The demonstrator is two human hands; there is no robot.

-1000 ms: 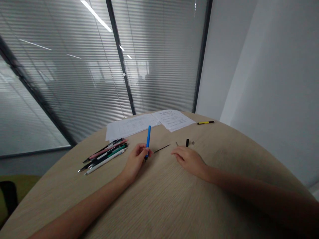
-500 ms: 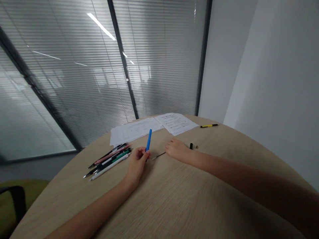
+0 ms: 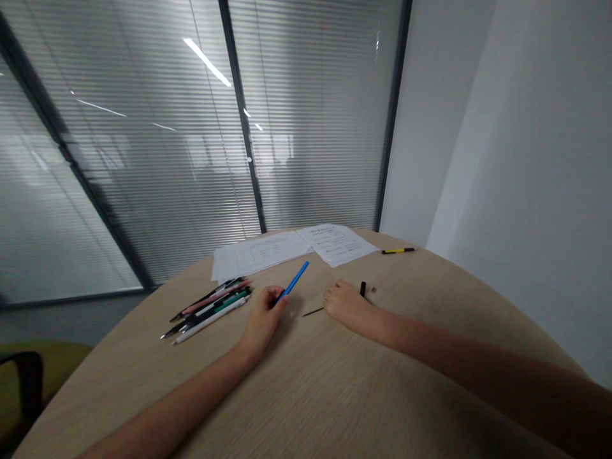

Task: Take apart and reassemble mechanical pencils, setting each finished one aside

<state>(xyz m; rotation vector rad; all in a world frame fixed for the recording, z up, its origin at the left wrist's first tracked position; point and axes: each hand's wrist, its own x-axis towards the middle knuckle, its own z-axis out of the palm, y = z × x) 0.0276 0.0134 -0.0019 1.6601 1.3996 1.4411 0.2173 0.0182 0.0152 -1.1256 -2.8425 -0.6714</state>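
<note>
My left hand (image 3: 264,320) is closed around a blue pen barrel (image 3: 297,278), which tilts up and to the right. Across a small gap, my right hand (image 3: 345,302) has its fingers curled down at the table. A thin dark pen refill (image 3: 313,312) sticks out leftward from under those fingers; its other end is hidden by the hand. Just behind the right wrist a short black pen cap (image 3: 363,289) shows, with a small brownish piece (image 3: 373,290) beside it.
Several pens and pencils (image 3: 210,312) lie in a bundle left of my left hand. White printed sheets (image 3: 261,254) spread along the far side of the round wooden table (image 3: 306,395). A yellow and black pen (image 3: 398,251) rests at the far right. A green chair (image 3: 52,363) stands at lower left.
The blue pen barrel has tipped from nearly upright toward the right. My right hand and the refill have shifted slightly right and nearer. The camera view has tilted a little.
</note>
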